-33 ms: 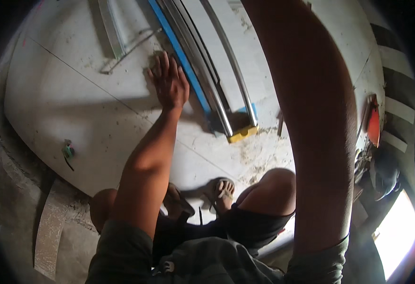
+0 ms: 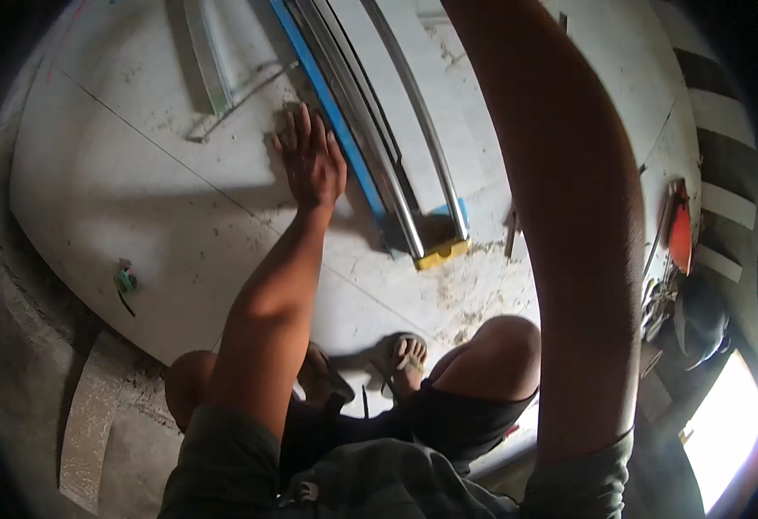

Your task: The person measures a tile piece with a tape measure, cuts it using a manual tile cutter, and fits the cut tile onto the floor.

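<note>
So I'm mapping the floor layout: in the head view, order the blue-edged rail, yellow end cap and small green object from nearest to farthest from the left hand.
1. Blue-edged rail, just right of the left hand.
2. Yellow end cap, lower right.
3. Small green object, lower left on the floor.

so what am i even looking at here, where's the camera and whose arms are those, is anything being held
There is no machine here. The picture comes from a wide fisheye camera worn on a person's head, looking down, so straight edges bend near the rim. Both arms are the wearer's own, and the bent knees and sandalled foot below show a crouch. The left hand lies flat, fingers spread, on the dusty white floor tile, beside a long tool of shiny metal rails with a blue edge strip and a yellow end piece. It grips nothing. The right forearm reaches up out of the picture, so its hand is not seen. A small green object lies at the left.
</note>
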The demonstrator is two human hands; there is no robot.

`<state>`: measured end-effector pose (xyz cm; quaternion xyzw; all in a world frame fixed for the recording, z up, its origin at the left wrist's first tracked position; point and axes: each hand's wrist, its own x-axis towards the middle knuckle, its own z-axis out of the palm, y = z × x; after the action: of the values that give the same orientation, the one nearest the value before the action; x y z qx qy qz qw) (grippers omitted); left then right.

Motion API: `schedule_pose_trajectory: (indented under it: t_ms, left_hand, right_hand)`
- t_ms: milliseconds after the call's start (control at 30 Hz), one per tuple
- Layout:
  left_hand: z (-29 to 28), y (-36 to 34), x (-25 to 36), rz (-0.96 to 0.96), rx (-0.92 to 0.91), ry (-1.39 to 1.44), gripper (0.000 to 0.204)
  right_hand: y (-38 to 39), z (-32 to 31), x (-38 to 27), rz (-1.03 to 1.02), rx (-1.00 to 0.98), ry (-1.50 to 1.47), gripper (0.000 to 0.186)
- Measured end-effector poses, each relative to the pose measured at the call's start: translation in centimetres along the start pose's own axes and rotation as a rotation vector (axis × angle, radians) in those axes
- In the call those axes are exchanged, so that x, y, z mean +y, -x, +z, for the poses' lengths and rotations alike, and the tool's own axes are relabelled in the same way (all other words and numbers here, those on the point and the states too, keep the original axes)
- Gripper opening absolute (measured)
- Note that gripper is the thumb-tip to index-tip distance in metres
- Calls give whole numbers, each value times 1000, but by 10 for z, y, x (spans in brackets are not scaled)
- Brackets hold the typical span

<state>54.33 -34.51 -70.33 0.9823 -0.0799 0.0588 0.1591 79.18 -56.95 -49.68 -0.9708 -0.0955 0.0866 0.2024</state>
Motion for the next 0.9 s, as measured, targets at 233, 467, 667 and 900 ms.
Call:
schedule_pose_trajectory:
  t_ms: [233,467,667,900]
  left_hand:
    - [-7,-2,7,-10,28,60,48]
    - [-14,-14,-10,14,-174,-355,60]
    - [8,-4,-11,147,-85,-236,95]
    - [-2,-6,23,68,-105,-108,76]
  right_hand:
    - [103,90,125,231,363,264,47]
    - [217,177,93,545,107,-300,64]
    - [211,167,78,939,81,-483,74]
    - [266,86,114,1016,140,-451,81]
